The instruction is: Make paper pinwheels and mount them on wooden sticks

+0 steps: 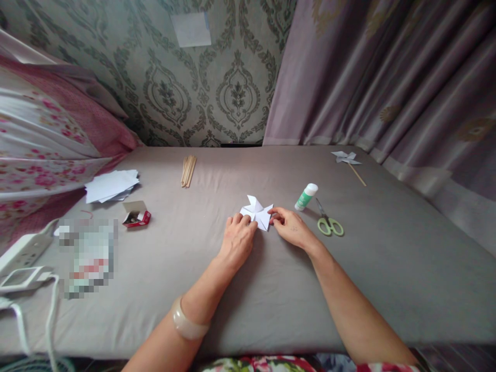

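Power strip, white, at the left edge, a charger and cables on its near side. One pixelated item, contents unreadable, just right of the strip. Papers, white, loosely stacked, farther back on the left. Box, small, red, lid raised, near side of the papers. Sticks, wooden, bundled, far left of centre. Left hand, palm down, fingers bent and resting on the folded paper; whether it grips cannot be told. Folded paper, white, pinwheel-shaped, on the cloth at centre, one flap raised. Right hand, thumb and forefinger gripping the paper's right edge. Glue, green and white, capped, upright, beyond the right hand. Scissors, green-handled, to its right. Pinwheel, white, on a wooden stick, far right.
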The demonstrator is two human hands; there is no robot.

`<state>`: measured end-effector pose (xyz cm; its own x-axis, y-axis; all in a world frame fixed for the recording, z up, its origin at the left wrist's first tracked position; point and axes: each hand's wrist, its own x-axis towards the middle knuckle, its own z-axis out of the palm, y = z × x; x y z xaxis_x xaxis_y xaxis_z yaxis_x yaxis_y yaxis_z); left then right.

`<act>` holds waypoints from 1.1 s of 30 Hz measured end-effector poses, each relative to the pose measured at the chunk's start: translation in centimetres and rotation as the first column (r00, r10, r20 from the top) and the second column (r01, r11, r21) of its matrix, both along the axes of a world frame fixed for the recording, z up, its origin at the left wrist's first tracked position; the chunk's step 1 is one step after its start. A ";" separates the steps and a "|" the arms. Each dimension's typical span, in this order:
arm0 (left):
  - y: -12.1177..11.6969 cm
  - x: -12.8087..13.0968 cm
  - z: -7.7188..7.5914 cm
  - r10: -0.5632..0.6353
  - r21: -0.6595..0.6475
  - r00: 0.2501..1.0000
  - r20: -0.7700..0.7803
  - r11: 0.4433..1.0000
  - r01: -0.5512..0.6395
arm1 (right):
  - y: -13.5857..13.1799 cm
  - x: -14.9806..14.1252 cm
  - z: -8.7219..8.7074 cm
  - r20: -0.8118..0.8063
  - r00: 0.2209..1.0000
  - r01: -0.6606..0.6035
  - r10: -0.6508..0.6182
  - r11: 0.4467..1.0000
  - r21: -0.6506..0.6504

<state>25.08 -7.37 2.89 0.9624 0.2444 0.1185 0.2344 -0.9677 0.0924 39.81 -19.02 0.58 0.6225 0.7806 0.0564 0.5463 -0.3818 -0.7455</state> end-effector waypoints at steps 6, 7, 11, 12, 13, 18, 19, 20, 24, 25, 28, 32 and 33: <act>1.0 0.0 -0.1 -0.001 -0.017 1.000 0.016 1.000 0.001 | -0.2 -0.4 0.4 0.070 0.990 -0.115 0.119 0.992 -0.058; 1.1 0.0 -0.1 0.003 -0.021 1.000 0.017 1.000 -0.003 | -0.2 -0.6 0.5 0.094 0.988 -0.120 0.126 0.991 -0.060; 1.5 0.0 -0.1 0.013 -0.035 0.999 0.040 0.999 -0.011 | 0.2 -1.4 0.8 0.202 0.971 -0.121 0.132 0.991 -0.063; 1.5 -0.1 -0.1 0.017 -0.035 0.999 0.047 0.999 -0.015 | 0.3 -1.6 0.8 0.227 0.966 -0.114 0.126 0.991 -0.067; 1.5 0.0 -0.1 0.021 -0.033 0.998 0.051 0.999 -0.020 | 0.4 -1.7 0.9 0.250 0.961 -0.105 0.120 0.992 -0.072; 0.9 0.0 -0.1 0.022 -0.044 0.999 0.047 0.999 -0.020 | 0.4 -1.9 0.7 0.327 0.937 -0.091 0.123 0.990 -0.110; 0.7 0.0 -0.2 0.012 -0.052 0.999 0.046 0.999 -0.009 | 0.4 -1.9 0.7 0.341 0.932 -0.090 0.125 0.989 -0.116; 0.7 0.0 -0.3 0.000 -0.058 0.999 0.045 0.998 0.003 | 0.4 -1.9 0.7 0.356 0.926 -0.090 0.129 0.988 -0.123; 0.7 0.1 -0.8 -0.050 -0.076 0.997 0.061 0.996 0.054 | 0.6 -2.1 0.8 0.398 0.906 -0.081 0.144 0.982 -0.169; 0.7 0.1 -0.9 -0.058 -0.083 0.996 0.062 0.995 0.063 | 0.6 -2.1 0.8 0.402 0.904 -0.077 0.145 0.981 -0.181; 0.8 0.1 -0.9 -0.062 -0.100 0.997 0.047 0.993 0.066 | 0.6 -2.2 1.1 0.405 0.901 -0.084 0.156 0.978 -0.190; 0.8 0.3 -0.5 -0.045 -0.116 0.998 0.048 0.992 0.050 | 0.2 -2.1 1.2 0.371 0.911 -0.125 0.179 0.979 -0.164; 0.8 0.4 -0.5 -0.045 -0.125 0.998 0.054 0.991 0.051 | 0.2 -2.0 1.1 0.359 0.916 -0.131 0.180 0.979 -0.159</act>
